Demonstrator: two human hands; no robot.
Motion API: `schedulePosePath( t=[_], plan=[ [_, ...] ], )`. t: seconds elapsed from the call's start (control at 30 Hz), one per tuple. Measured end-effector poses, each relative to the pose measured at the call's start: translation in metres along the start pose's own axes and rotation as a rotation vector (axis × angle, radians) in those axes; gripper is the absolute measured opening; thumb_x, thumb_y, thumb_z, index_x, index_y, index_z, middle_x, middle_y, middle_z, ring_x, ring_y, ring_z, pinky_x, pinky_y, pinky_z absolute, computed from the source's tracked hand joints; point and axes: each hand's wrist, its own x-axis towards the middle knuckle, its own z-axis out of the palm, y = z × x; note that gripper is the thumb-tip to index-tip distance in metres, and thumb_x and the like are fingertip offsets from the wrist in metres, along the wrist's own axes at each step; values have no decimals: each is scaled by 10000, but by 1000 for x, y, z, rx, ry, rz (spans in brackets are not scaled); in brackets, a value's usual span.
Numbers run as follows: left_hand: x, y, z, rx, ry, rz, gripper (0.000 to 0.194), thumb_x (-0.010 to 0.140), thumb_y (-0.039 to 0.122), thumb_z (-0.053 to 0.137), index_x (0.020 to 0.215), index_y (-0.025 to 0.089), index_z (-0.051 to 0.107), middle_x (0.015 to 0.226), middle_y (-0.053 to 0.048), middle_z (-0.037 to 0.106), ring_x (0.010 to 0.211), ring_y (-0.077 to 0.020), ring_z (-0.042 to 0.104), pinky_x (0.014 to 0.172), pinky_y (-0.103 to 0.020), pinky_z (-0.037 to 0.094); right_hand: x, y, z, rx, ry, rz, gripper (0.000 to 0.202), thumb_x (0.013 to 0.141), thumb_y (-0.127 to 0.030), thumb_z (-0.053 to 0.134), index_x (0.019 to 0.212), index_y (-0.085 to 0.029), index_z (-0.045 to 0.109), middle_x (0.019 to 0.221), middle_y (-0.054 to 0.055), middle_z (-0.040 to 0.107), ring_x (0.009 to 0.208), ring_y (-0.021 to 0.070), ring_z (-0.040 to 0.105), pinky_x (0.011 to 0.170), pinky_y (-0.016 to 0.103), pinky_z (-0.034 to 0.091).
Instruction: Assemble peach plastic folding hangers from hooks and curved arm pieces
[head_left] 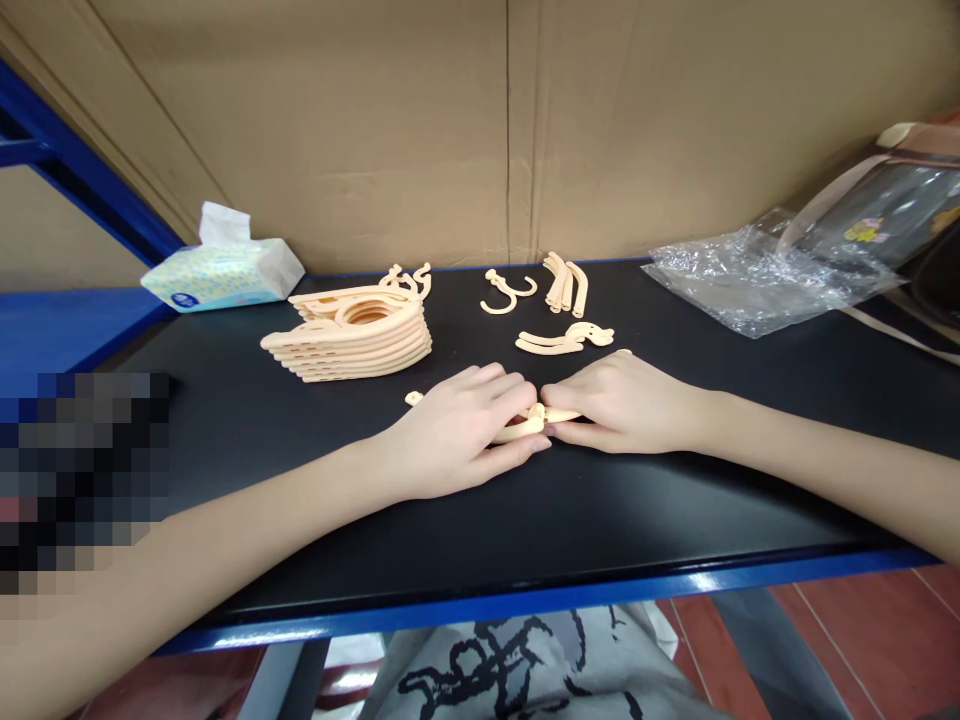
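My left hand (pixel 469 425) is closed around a cream plastic hanger arm (pixel 517 431), one end of which sticks out past the far side of the hand. My right hand (pixel 619 405) pinches another cream hanger piece (pixel 561 415) beside it. The two pieces meet between my fingertips just above the black tabletop; my fingers hide most of both, so I cannot tell if they are joined. Just beyond my right hand lie a few loose hanger parts (pixel 551 345). To the left is a stack of cream hangers (pixel 352 335).
Loose hooks (pixel 501 295) and several curved hanger arms (pixel 564 285) lie at the back, with more hooks (pixel 409 280) behind the stack. A tissue pack (pixel 225 272) stands back left. Crumpled clear plastic (pixel 757 275) and a transparent bag (pixel 870 200) are at right. Cardboard (pixel 360 130) walls the rear.
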Motion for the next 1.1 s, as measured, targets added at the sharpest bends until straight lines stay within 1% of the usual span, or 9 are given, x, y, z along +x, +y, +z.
schedulePosePath(
  t=[1.1],
  plan=[
    [0, 0, 2, 6, 6, 2, 256, 951, 388, 383, 810, 178, 420, 811, -19, 518, 765, -173, 432, 684, -290, 339, 1, 1, 1, 15, -8, -4, 316, 934, -364, 355, 711, -178, 477, 602, -14, 550, 500, 89, 434, 480, 238, 191]
  ],
)
